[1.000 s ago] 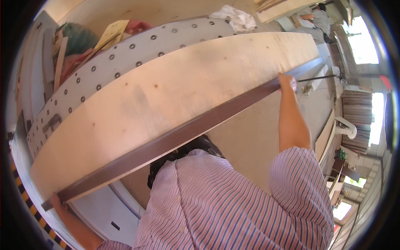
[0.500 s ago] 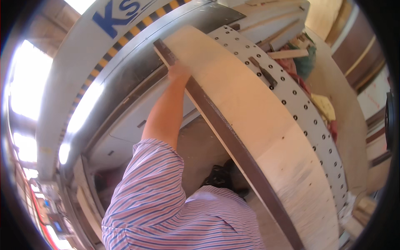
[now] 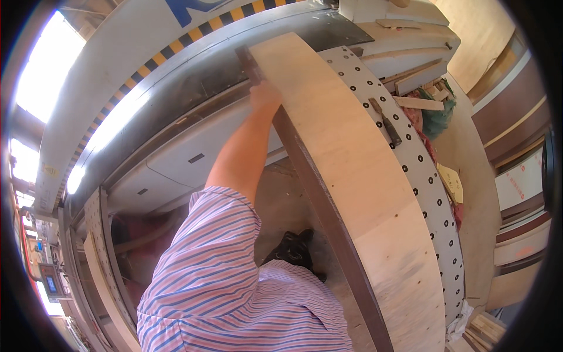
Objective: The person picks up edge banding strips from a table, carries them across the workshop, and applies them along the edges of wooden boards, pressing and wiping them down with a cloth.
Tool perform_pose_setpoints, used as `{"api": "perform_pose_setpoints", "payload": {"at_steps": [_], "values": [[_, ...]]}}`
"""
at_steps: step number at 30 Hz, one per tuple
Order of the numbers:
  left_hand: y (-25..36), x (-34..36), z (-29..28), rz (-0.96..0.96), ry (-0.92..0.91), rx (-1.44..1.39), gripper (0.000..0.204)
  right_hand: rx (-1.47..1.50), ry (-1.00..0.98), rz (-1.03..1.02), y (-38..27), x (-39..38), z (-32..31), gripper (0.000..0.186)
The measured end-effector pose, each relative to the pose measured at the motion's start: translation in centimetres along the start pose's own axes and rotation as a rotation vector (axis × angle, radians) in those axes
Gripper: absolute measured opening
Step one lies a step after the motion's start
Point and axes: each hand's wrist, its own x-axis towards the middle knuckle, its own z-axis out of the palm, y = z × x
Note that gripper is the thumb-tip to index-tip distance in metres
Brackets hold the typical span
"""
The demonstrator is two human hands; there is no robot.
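Note:
My left hand (image 3: 266,97) is closed over the dark brown edge of a long plywood board (image 3: 346,164), close to the board's far end. The fingers are slightly blurred. Pale wood shows on the board's broad face, with a few dark spots and grey smudges toward the near end. Its far end reaches over the dark metal bed (image 3: 305,26) of a large machine. Along its right side lies a grey table (image 3: 421,176) dotted with black round fittings. My right hand is out of the picture.
On the grey table lies a hammer-like tool with a wooden handle (image 3: 385,122). Beyond it are wood offcuts (image 3: 419,103) and green cloth (image 3: 438,120). A grey machine beam with a yellow-and-black striped edge (image 3: 158,58) spans the upper left. Sheet panels (image 3: 516,111) lean at right.
The view has shifted, so the board and my left hand appear farther right at the far end. My hand keeps its grip on the board's brown edge.

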Motion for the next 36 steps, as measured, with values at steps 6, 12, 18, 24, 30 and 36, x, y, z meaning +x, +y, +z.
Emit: {"api": "perform_pose_setpoints", "payload": {"at_steps": [6, 12, 18, 24, 30, 36], "values": [[0.5, -0.3, -0.3, -0.047, 0.168, -0.058, 0.031, 0.004, 0.012, 0.019, 0.3, -0.4, 0.5, 0.061], [0.9, -1.3, -1.8, -0.019, 0.105, -0.029, 0.031, 0.01, 0.02, 0.012, -0.2, -0.9, 0.7, 0.06], [-0.2, 0.1, -0.7, -0.063, 0.084, -0.121, 0.036, 0.026, 0.041, 0.028, 0.9, -0.7, -0.7, 0.06], [-0.6, 1.8, 0.1, -0.072, 0.107, -0.084, 0.057, 0.036, 0.081, 0.058, 2.6, 1.7, -5.1, 0.06], [-0.2, 1.7, -1.7, -0.035, 0.015, 0.048, 0.066, 0.089, 0.122, 0.085, 3.9, 5.9, -10.8, 0.061], [0.7, 2.5, 2.4, 0.074, -0.036, 0.159, 0.063, 0.015, 0.328, 0.174, 4.2, 5.0, -12.7, 0.05]]}}
